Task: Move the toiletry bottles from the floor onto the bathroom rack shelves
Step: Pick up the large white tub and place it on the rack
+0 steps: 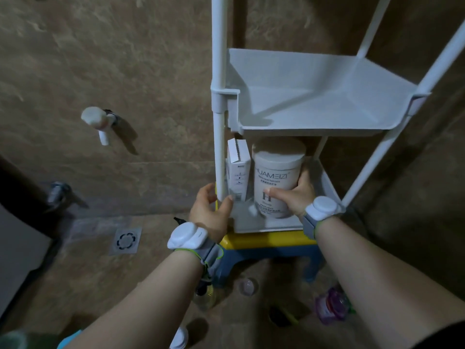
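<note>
A white corner rack stands on a yellow and blue stool. On its lower shelf a big white jar stands upright, and my right hand is wrapped around its lower right side. Left of the jar stands a white box. My left hand grips the rack's front left post just beside the box. The upper shelf holds nothing. On the floor below lie several bottles: a clear one with yellowish liquid, a purple one and a white cap.
A white tap juts from the brown tiled wall at left, with a metal valve lower down. A floor drain lies left of the stool. A small clear lid and a dark bottle rest on the floor.
</note>
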Available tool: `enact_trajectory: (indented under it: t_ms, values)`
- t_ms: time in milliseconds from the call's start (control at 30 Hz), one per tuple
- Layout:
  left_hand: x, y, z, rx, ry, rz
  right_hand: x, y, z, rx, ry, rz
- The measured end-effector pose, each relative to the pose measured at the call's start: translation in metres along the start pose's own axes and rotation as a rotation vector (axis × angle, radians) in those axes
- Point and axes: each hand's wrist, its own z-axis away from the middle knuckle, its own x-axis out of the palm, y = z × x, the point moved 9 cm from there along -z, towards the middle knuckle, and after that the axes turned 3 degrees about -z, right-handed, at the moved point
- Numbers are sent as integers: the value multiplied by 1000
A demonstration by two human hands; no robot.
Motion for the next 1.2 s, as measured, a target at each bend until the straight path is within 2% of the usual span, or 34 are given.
enact_trajectory:
  t_ms: [567, 833, 933, 1100, 1200]
  values:
    - [9, -8, -12, 102, 59, -158, 26, 16, -29, -53, -133, -50]
    - [10, -12, -14, 106, 40, -148, 36, 17, -38, -10, -212, -29]
    - [10, -12, -13, 105, 33, -123, 32, 13, -29, -15, -175, -16]
    - [11, -21, 17, 92, -24, 20, 10, -4, 32, -121, -121, 232]
    - [3, -34, 39, 15, 25, 0, 1, -19, 77, -263, -149, 289]
